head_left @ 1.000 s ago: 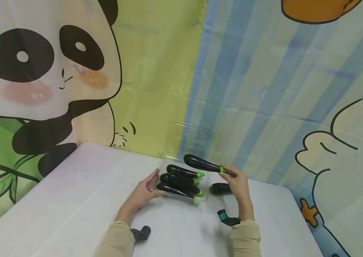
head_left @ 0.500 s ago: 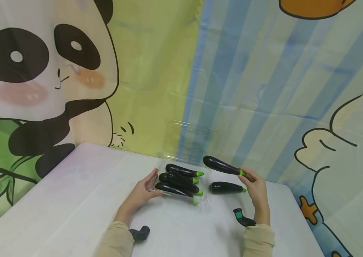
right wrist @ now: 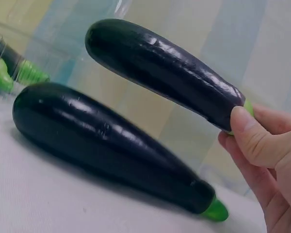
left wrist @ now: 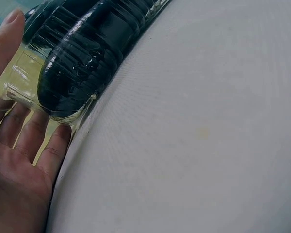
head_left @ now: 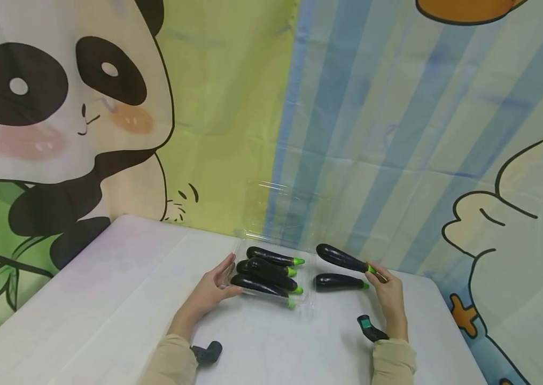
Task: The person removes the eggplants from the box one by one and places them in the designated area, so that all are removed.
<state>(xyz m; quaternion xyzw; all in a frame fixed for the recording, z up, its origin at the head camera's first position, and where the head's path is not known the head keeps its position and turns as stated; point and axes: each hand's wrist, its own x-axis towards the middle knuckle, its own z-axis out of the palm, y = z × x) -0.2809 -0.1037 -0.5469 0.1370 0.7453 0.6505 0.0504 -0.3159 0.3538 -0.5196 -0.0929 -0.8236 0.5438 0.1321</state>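
A clear plastic container (head_left: 312, 289) with its lid (head_left: 276, 211) raised stands on the table, holding several dark eggplants (head_left: 269, 271) with green stem ends. My left hand (head_left: 206, 297) holds the container's left end; in the left wrist view the fingers (left wrist: 31, 133) lie against its wall, the thumb apart from them. To the right of the container, my right hand (head_left: 389, 294) pinches one eggplant (right wrist: 165, 73) by its green stem end, thumb against fingers. That eggplant is tilted, its round end up and leftward. Just in front of it another eggplant (right wrist: 106, 145) lies on the table.
The white table (head_left: 122, 299) runs up to a printed curtain (head_left: 372, 133) at the back, close behind the raised lid. A dark device is strapped at each wrist, below the beige sleeves.
My right hand has carried the pinched eggplant rightward from above the container, then lowered it behind the eggplant on the table. The left hand stays at the container.
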